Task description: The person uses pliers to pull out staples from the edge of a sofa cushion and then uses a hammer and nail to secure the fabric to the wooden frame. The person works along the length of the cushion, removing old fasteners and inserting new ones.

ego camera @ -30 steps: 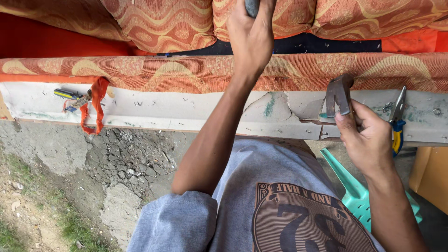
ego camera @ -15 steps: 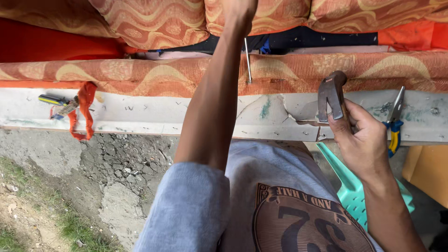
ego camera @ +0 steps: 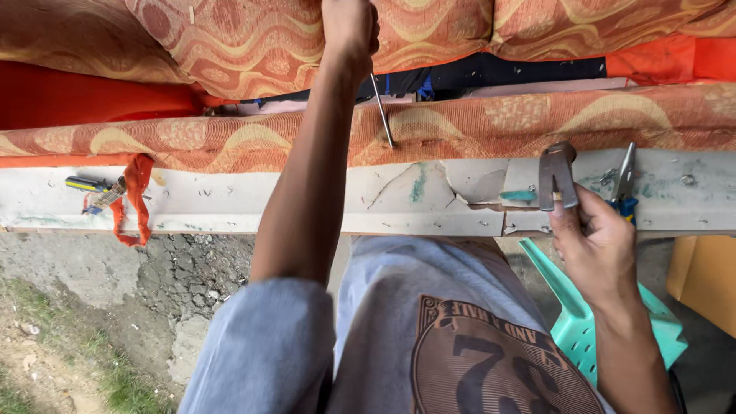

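Risk: left hand (ego camera: 349,31), grip closed on screwdriver (ego camera: 381,107), could slip & tear fabric (ego camera: 460,126); right hand (ego camera: 594,245) grips hammer (ego camera: 556,175).

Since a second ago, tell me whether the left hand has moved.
Yes. The left hand has gone left along the patterned cushions, no longer above the cracked patch of the white board.

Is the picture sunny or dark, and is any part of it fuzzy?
Head view: bright, even daylight, with no strong glare on the pale wooden board. The left hand runs off the top edge, so its grip on the thin metal rod is partly cut off. The right hand and the claw hammer look sharp. Picture edges bend slightly.
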Action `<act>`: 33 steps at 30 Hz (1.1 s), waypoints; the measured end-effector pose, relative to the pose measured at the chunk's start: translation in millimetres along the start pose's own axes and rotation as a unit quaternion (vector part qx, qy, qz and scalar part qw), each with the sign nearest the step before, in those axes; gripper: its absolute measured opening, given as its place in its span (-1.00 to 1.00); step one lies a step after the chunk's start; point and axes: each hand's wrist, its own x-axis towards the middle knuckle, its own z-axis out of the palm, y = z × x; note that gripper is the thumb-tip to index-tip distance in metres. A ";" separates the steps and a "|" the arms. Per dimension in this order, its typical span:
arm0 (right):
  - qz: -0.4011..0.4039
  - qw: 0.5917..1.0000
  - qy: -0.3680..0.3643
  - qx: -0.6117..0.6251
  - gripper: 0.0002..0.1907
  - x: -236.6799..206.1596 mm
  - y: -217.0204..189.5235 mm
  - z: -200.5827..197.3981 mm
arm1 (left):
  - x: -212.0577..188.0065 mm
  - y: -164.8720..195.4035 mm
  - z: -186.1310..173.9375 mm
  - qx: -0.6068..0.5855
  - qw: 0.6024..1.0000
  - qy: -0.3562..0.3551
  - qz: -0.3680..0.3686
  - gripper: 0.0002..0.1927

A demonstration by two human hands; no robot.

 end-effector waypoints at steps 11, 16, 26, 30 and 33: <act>-0.063 0.998 -0.010 0.021 -0.61 6.3 -19.6 1.2 | -215.7 44.8 86.4 0.037 0.954 -0.113 0.277 -0.55; -0.113 0.993 -0.024 0.028 -0.60 0.4 -45.5 4.8 | -207.5 22.6 79.7 0.048 0.951 -0.108 0.284 -0.56; -0.227 0.970 0.007 -0.092 -0.55 -11.5 -87.6 12.1 | -222.9 10.6 71.0 0.092 0.935 -0.057 0.338 -0.63; -0.317 0.922 0.044 -0.218 -0.54 -21.0 -125.4 13.9 | -233.3 8.7 74.3 0.146 0.916 -0.074 0.365 -0.68; -0.389 0.901 0.035 -0.189 -0.52 -32.9 -160.7 10.2 | -239.8 4.4 78.9 0.166 0.895 -0.127 0.394 -0.72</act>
